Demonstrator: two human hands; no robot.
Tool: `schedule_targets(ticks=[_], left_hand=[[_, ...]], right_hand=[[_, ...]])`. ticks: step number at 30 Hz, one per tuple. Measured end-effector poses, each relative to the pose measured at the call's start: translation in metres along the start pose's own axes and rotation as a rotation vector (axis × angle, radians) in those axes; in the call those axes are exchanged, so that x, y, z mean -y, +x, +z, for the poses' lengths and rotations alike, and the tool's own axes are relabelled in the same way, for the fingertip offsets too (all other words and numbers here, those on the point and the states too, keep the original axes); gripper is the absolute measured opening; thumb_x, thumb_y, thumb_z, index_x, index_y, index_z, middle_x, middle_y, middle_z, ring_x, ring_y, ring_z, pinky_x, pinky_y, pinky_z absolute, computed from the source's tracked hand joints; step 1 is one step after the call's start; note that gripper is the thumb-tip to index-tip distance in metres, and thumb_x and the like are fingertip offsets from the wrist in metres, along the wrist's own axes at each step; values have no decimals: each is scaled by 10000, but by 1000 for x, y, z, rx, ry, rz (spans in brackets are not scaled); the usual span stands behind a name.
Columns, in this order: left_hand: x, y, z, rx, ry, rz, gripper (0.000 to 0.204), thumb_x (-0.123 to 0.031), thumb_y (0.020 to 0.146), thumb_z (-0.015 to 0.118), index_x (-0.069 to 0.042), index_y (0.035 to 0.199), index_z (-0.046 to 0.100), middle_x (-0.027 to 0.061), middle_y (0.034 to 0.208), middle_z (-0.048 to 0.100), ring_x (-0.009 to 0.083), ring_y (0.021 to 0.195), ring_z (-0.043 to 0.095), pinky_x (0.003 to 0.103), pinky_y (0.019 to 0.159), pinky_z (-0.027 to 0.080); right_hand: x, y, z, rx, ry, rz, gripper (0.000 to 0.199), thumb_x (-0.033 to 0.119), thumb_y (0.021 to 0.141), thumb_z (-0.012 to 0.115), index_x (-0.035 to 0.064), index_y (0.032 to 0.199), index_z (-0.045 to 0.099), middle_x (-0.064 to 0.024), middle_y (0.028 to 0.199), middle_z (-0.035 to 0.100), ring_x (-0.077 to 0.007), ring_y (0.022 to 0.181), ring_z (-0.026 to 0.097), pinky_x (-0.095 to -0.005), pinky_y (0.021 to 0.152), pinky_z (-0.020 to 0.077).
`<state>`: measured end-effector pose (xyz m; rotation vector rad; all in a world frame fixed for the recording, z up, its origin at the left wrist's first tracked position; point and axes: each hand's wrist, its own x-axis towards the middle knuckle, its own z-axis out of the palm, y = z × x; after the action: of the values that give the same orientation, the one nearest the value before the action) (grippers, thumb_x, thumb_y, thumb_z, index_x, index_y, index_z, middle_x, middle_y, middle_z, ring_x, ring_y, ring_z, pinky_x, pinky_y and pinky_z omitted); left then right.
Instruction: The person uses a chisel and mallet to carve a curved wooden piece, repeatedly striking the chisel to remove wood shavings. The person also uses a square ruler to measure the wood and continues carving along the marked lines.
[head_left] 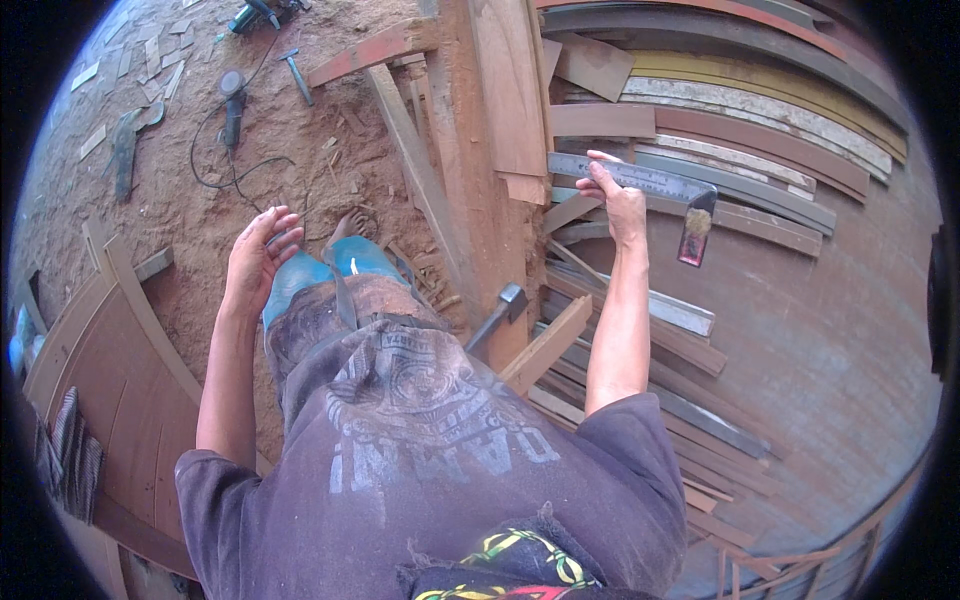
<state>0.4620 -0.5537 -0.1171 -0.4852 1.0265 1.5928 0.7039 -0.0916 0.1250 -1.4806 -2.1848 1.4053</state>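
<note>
In my right hand [622, 195] is a try square, its long metal blade [665, 182] gripped partway along. The square's stock [697, 232], dark with a red end, hangs down at the right. My fingers are wrapped round the blade near the edge of an upright-looking wooden bench [490, 235]. Over on the left, my left hand [270, 250] hovers beside my knee in blue trousers [345, 258]. Its fingers are loosely bent and apart, with nothing seen in them. A hammer [497, 316] lies on the near end of the bench, between my arms.
Stacked boards and planks [740, 130] fill the right side. On the dirt ground at left lie an angle grinder [231, 105] with a looping cord, another power tool [125, 155] and a second hammer [296, 78]. A curved wooden panel [120, 370] stands at lower left.
</note>
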Motion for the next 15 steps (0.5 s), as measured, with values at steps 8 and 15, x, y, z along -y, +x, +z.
schedule_targets(ticks=[8,15], left_hand=[[-5,3,14,-12,-15,-25,382,-337,1107,646,-55,1365,650,81,1253,755,177,1075,750,314,883,607],[7,19,8,20,11,-10,354,-318,1099,645,-64,1346,653,89,1234,763,194,1050,753,333,868,609]], right_hand=[[5,-2,6,-7,-6,6,306,167,1043,735,18,1309,733,-88,1047,758,-163,836,770,-271,716,639],[-11,-5,1,-45,-41,-17,303,153,1062,672,21,1331,718,-91,992,772,-157,801,756,-303,698,614]])
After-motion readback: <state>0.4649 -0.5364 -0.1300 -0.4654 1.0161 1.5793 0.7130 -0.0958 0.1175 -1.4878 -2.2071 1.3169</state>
